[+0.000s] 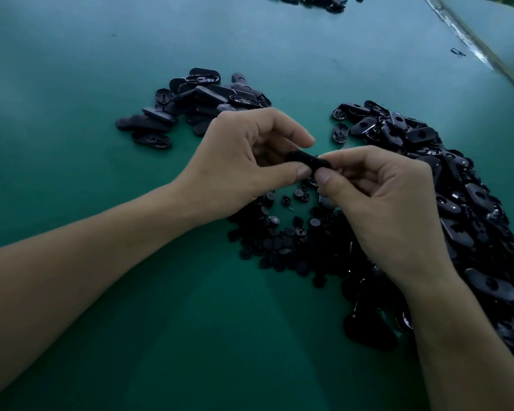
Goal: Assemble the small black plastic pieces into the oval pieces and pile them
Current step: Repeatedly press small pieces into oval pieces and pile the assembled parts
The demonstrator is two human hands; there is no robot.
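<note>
Left of the middle of the green worktop (86,69), toward the far edge, a loose pile of oval pieces (196,102) is spread, some lying face up and some with the hollow side showing. Just nearer than this pile, the left hand (244,161) is raised above the worktop, and one black oval piece (307,161) is pinched at its left end between the thumb and the curled fingers. The other end of that oval piece is gripped by the thumb and forefinger of the right hand (383,209), so the piece is held between both hands over the middle of the worktop. Whether a small piece is also held in the right fingers cannot be told. Directly beneath the hands, a flat scatter of small round black pieces (279,235) is laid on the worktop. Toward the right edge, a large heap of oval pieces (457,188) is banked, reaching down to the near right corner. A stray black piece (458,51) is seen beside the right edge, and further black pieces (315,0) are cut off at the far edge.
</note>
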